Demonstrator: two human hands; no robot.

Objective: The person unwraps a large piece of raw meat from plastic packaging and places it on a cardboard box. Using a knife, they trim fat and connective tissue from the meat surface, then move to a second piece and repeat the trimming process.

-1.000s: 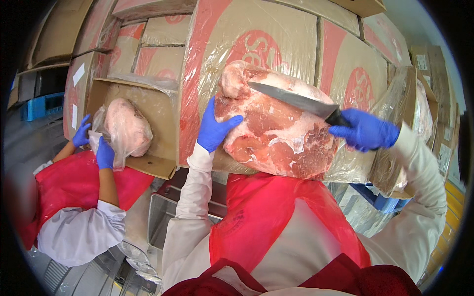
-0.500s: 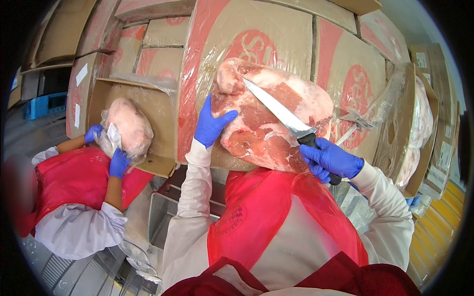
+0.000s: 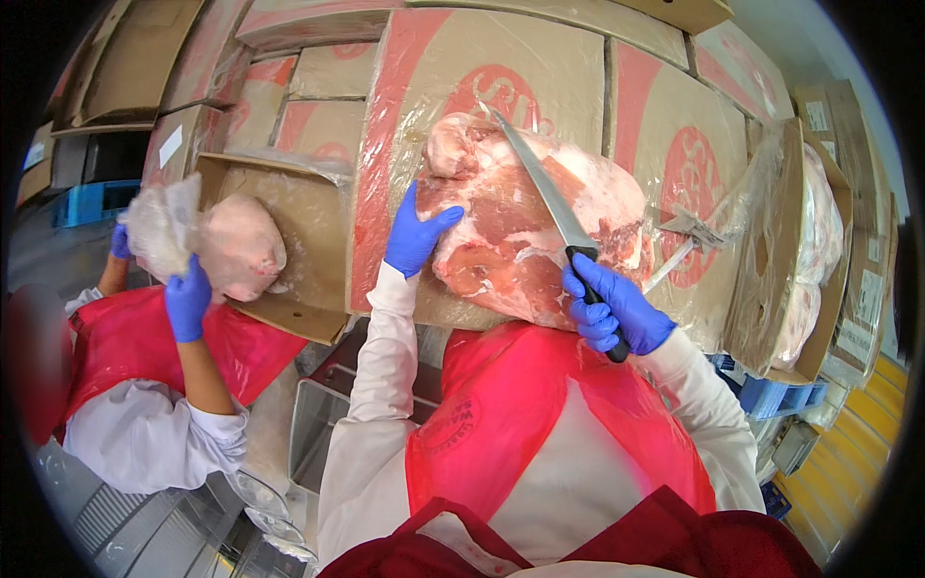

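A large cut of raw pork (image 3: 520, 250), pink with pale fat, lies on a cardboard box (image 3: 568, 58) in front of me. My left hand (image 3: 416, 234), blue-gloved, rests against the cut's left edge with thumb and forefinger spread apart, the thumb over the meat. In my right hand (image 3: 617, 303), also blue-gloved, is the black handle of a long knife (image 3: 544, 183). The blade slants up and left over the meat, its tip just past the far edge. Whether the blade touches the meat, I cannot tell.
At left a co-worker's gloved hands (image 3: 188, 299) hold a clear plastic bag (image 3: 164, 226) beside a pale piece of meat (image 3: 241, 246) in an open carton (image 3: 318, 207). Another carton (image 3: 785, 250) of wrapped meat stands at right. Plastic scraps (image 3: 692, 228) lie nearby.
My right hand has shifted slightly left, and the knife has swung steeper, its tip moving from the meat to past the far edge. The co-worker's bag has come up off their meat.
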